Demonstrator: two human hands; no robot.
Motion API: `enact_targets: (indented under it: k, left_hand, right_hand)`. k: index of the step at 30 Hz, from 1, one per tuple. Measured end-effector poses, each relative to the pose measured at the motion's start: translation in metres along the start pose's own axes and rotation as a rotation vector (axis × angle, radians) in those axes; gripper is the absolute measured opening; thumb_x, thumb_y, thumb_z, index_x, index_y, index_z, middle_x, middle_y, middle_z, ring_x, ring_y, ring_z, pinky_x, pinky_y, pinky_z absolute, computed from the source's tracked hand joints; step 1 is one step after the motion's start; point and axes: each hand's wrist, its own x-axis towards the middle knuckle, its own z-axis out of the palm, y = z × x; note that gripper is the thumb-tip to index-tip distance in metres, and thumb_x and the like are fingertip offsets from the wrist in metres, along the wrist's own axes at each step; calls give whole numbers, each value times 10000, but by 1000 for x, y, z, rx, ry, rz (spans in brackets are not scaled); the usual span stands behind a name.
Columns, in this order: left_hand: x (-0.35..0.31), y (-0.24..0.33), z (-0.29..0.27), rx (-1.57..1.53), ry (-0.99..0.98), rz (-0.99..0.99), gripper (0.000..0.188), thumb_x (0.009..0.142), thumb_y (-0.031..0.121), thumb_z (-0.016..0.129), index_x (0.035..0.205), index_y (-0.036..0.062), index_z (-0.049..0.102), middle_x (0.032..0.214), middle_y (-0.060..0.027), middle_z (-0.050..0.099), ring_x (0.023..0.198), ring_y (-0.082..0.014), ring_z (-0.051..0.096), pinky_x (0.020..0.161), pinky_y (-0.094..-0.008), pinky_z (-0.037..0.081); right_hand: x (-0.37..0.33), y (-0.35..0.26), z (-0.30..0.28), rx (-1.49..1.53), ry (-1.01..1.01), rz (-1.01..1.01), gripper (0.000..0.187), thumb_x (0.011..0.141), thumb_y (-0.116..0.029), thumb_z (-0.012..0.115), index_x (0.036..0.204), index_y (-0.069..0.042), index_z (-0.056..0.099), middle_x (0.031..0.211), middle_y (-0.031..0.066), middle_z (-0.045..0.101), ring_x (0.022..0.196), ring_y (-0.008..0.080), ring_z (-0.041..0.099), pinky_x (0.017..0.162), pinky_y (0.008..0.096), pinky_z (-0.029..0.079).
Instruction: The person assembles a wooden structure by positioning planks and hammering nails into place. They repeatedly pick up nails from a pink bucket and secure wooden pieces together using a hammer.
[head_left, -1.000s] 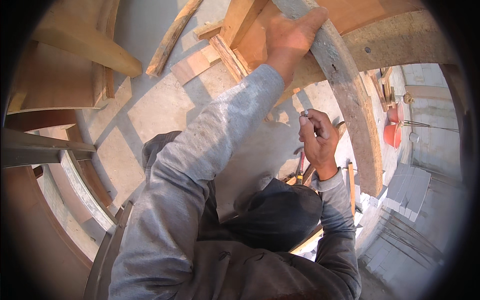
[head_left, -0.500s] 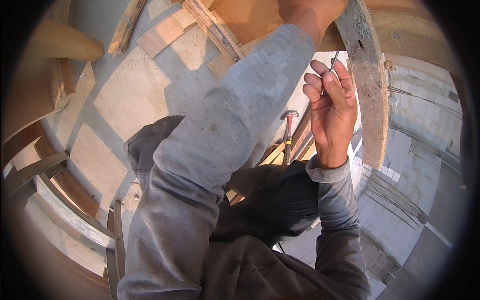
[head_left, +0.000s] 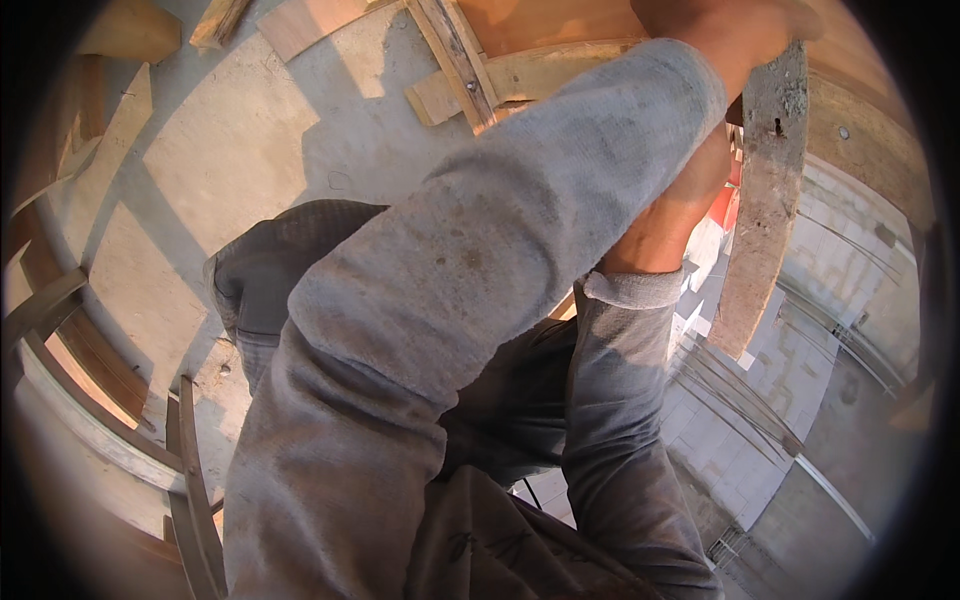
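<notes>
My left arm reaches across to the top right. My left hand (head_left: 755, 35) is at the upper end of a rough grey wooden plank (head_left: 765, 190), its fingers cut off or hidden at the picture's edge. Behind the left forearm my right hand (head_left: 697, 190) is raised beside the same plank. Only its wrist and lower palm show; the fingers, and anything in them, are covered by my left arm. A wide curved wooden beam (head_left: 865, 140) with a nail head in it runs behind the plank's upper part.
A wooden batten (head_left: 455, 60) and a pale board (head_left: 310, 30) lie at the top over the concrete floor (head_left: 235, 130). Wooden framing (head_left: 100, 420) stands at the left. Past the plank, a drop shows a block wall (head_left: 850, 240) and thin rods (head_left: 740, 400) lower down.
My right hand, which held a thin metal nail upright, has moved up behind my left forearm. My left hand has shifted right to the plank's upper end. The hammer is now hidden.
</notes>
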Motion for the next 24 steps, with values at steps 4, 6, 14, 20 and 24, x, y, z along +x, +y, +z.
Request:
enact_targets:
  k: [4,6,14,20,24]
  left_hand:
    - [1,-6,14,41,100,32,480,680,399,749,850,-50,733,895,-270,716,897,-403,705,819,-412,548]
    - [3,-11,18,53,151,42,469,682,386,746,847,-52,732,889,-271,715,892,-406,705,819,-411,550]
    - [-12,-9,2,29,245,119,417,698,335,739,835,-59,727,865,-265,716,865,-405,709,813,-407,558]
    - [-6,-1,7,-69,51,-247,388,736,318,743,824,-60,719,843,-226,725,829,-347,718,779,-397,556]
    - [-3,-13,20,-11,31,-46,447,751,369,760,859,-63,722,892,-199,730,880,-298,709,798,-352,537]
  right_hand:
    - [3,4,4,26,-67,-75,233,1021,-143,432,1025,19,600,916,47,651,772,118,597,701,251,483]
    - [0,8,5,-10,-68,-102,200,1011,-135,443,1003,2,587,864,29,623,739,116,577,685,255,473]
    - [-7,5,-35,151,203,42,71,993,-80,461,932,-72,496,594,-57,249,508,83,257,497,275,306]
    - [-36,-4,-57,-85,81,-28,131,1003,-141,479,958,-28,527,578,-51,288,492,74,271,474,258,326]
    - [-17,1,-36,-170,39,-130,229,993,-211,500,996,9,564,565,-26,339,482,81,318,460,299,393]
